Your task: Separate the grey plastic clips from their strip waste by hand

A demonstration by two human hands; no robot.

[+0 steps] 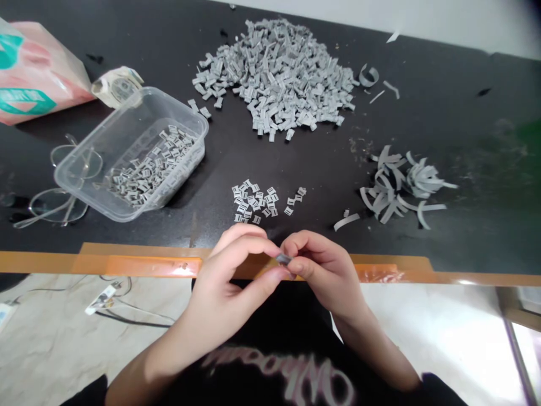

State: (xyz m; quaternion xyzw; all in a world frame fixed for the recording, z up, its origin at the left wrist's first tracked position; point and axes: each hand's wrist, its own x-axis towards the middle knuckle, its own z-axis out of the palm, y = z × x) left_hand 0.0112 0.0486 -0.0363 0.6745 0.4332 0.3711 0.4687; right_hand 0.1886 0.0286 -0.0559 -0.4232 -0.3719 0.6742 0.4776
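Observation:
My left hand (236, 276) and my right hand (323, 268) meet at the table's front edge, both pinching one small grey plastic piece (283, 259) between thumbs and forefingers. Fingers cover most of that piece. Just beyond my left hand lies a loose group of small grey clip-like pieces (256, 200), with a few more to its right. Farther back rises a big heap of grey plastic parts (287, 73). On the left, a clear plastic tub (127, 124) holds many small grey pieces (152, 166).
Curled grey strips (393, 183) lie on the right, and a tape-like ring (369, 75) sits beside the heap. Glasses (59, 206), a rolled packet (117, 85) and a pink-and-green bag (38, 73) are around the tub. Orange tape (154, 266) lines the black table's (473, 169) front edge.

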